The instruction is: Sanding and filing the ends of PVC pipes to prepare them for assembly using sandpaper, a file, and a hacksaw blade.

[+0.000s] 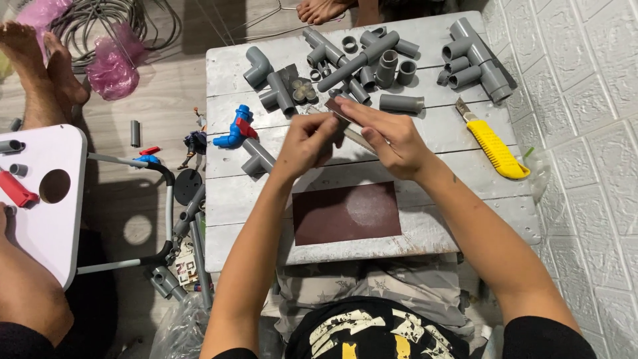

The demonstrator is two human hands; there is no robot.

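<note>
Sandpaper strip (pixel 340 112): small, dark brown, pinched between both hands above the middle of the table (pixel 452 133); something pale and flat shows just beneath it, too hidden to tell what.
Left hand (pixel 307 143): fingers curled together, thumb and forefinger clamped on the strip's near end.
Right hand (pixel 392 136): fingers stretched flat, pressed along the strip from the other side.
Sandpaper sheet (pixel 347 213): larger brown rectangle lying flat nearer the person, a pale dusty patch on it.
Pipe fittings (pixel 372 63): grey elbows, tees and short tubes heaped along the far edge.
Knife (pixel 493 143): yellow utility cutter, right of the hands.
Blue valve (pixel 236 129): left side, beside a grey elbow.
</note>
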